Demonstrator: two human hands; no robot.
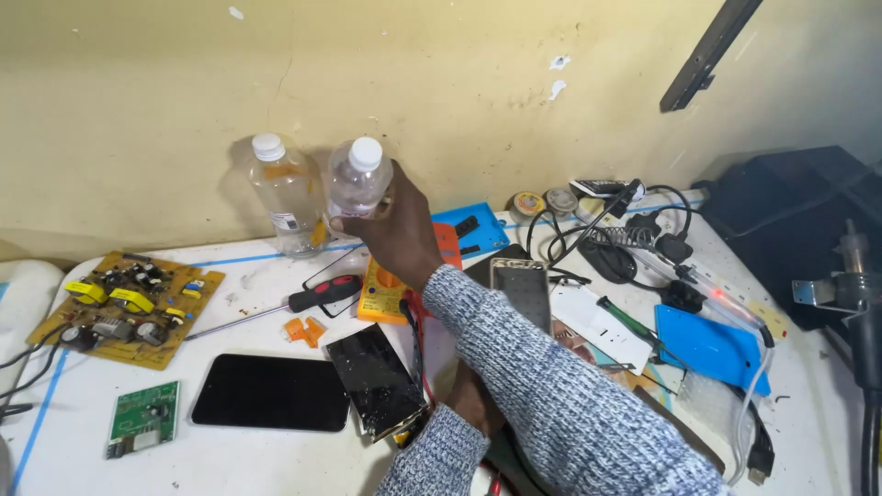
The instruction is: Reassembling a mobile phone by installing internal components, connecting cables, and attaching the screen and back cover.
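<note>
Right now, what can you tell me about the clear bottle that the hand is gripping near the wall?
The bottle is clear plastic with a white screw cap, closed, and looks about empty. It stands upright or nearly so, close to the yellow wall at the back of the white table. The right hand wraps around its right side from behind. A second bottle, also white-capped, stands just to its left; whether the two touch cannot be told.

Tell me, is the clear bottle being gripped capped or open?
Capped. The clear bottle in the right hand has its white cap on top and stands upright.
</note>
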